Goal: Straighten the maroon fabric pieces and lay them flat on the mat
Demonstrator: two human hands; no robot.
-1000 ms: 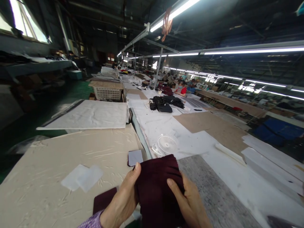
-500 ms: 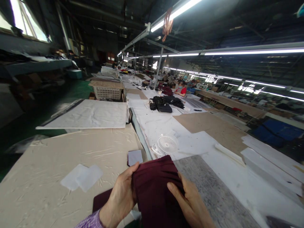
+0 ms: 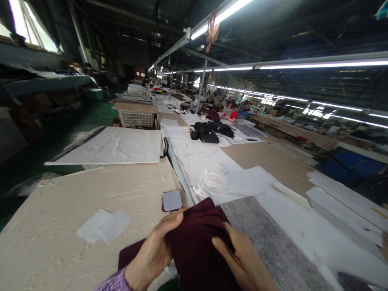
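A folded piece of dark maroon fabric (image 3: 200,242) is held up between my two hands at the bottom of the view. My left hand (image 3: 156,246) grips its left edge, thumb on top. On its right side my right hand (image 3: 239,254) pinches it, thumb in front and the other fingers behind. More maroon cloth (image 3: 130,252) lies on the beige covering behind my left wrist. A small pale square stack (image 3: 172,201) with maroon beneath it sits just past my left hand. The lower end of the held fabric runs out of view.
Two translucent sheets (image 3: 104,226) lie on the beige-covered table (image 3: 60,242). A white fan (image 3: 212,182) stands on the white table beyond my hands, near a grey speckled sheet (image 3: 263,234). Dark garments (image 3: 209,132) are heaped farther back, near a person in red (image 3: 230,114).
My left thumb has slid inward over the fabric's top, and the cloth's upper edge is more bunched and tilted. My right hand keeps nearly the same hold.
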